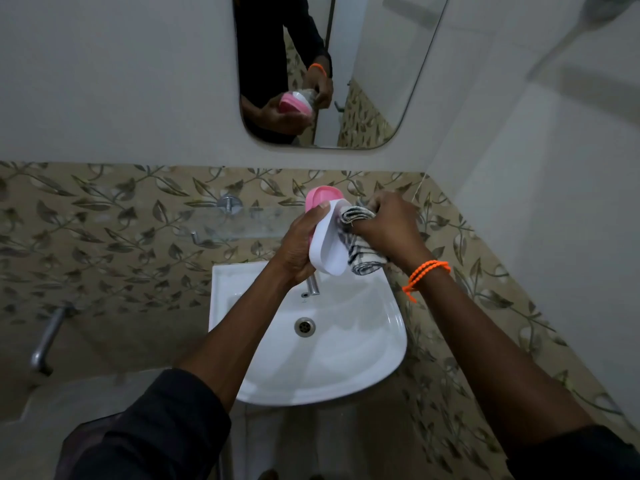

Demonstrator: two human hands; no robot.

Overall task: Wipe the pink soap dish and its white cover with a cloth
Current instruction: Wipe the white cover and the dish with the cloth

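Two hands work above a white basin (363, 348) set against leaf-patterned tiles (114, 216), a mirror (374, 74) hanging over it. At left, the left hand (298, 247) has its fingers curled tight round the pink dish (320, 197) and its white cover (327, 244), held upright together. Beside them, the right hand (388, 223), orange band (426, 275) at the wrist, clutches a striped cloth (360, 251) pressed against the cover.
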